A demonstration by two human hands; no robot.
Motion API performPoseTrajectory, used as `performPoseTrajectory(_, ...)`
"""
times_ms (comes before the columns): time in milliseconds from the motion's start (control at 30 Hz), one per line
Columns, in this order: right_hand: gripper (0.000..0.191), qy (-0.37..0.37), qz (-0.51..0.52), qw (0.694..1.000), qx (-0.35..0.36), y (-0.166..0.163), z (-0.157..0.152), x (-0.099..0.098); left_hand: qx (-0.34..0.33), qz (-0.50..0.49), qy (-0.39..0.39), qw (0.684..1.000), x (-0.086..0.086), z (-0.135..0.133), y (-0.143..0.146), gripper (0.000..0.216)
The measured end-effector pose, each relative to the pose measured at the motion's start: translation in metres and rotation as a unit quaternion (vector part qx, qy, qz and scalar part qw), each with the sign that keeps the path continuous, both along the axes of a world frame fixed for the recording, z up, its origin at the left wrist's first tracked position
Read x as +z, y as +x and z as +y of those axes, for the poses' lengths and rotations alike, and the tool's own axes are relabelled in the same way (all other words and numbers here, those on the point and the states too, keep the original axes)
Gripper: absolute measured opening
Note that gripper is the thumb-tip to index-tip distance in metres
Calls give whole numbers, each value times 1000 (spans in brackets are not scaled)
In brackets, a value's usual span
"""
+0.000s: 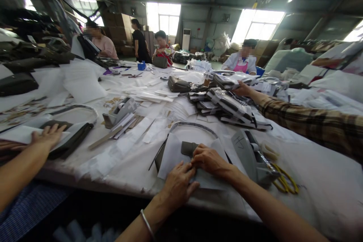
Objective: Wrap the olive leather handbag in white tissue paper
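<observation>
In front of me at the table's near edge lies a dark grey-brown handbag [160,157], largely covered by sheets of white paper [172,149]. Its wrapped handle [195,124] arches away from me. A dark tab [187,148] of the bag shows on top of the paper. My right hand [211,160] has its fingers curled down over the tab's near end; the fingertips are partly hidden. Beside it, my left hand [178,183], with a bracelet at the wrist, rests on the paper, thumb spread and fingertips touching near the right hand's.
A tape dispenser [249,155] with yellow-handled scissors [286,179] stands right. Another dispenser [120,111] is at left. A co-worker's hands [47,138] press another bag. A plaid-sleeved arm [306,121] reaches to a pile of wrapped bags [227,102]. Other people work farther back.
</observation>
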State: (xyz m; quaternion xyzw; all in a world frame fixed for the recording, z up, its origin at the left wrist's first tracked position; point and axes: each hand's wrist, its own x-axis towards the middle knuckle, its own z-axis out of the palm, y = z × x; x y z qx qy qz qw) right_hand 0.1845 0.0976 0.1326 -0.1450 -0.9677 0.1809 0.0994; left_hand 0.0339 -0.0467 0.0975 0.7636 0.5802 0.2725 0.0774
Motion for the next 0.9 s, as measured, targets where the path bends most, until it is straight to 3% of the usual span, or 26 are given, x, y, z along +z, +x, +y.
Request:
performPoseTrajectory(167,18,11,-15,1000,-5,-2,-4,-1,9,-41,11,999,-12,-1,1,40)
performPoseTrajectory(433,22,66,-11,998,14,-5,-5,-13,14,-53,11,998,-11,-4,1,48)
performPoseTrajectory(633,14,100,-7,993,-60,-10,-18,-25,11,-50,9,999,-24,-1,-2,55)
performPoseTrajectory(767,15,57,-7,993,-105,-13,-26,-13,-9,-25,-9,1000,-19,-1,-4,63)
performPoseTrajectory(867,12,5,-8,994,-111,-6,-30,5,-28,24,-4,999,-7,-2,-7,46)
performPoseTrajectory(900,20,-5,-9,994,-108,-2,-31,10,-32,44,2,999,-2,-2,-9,41)
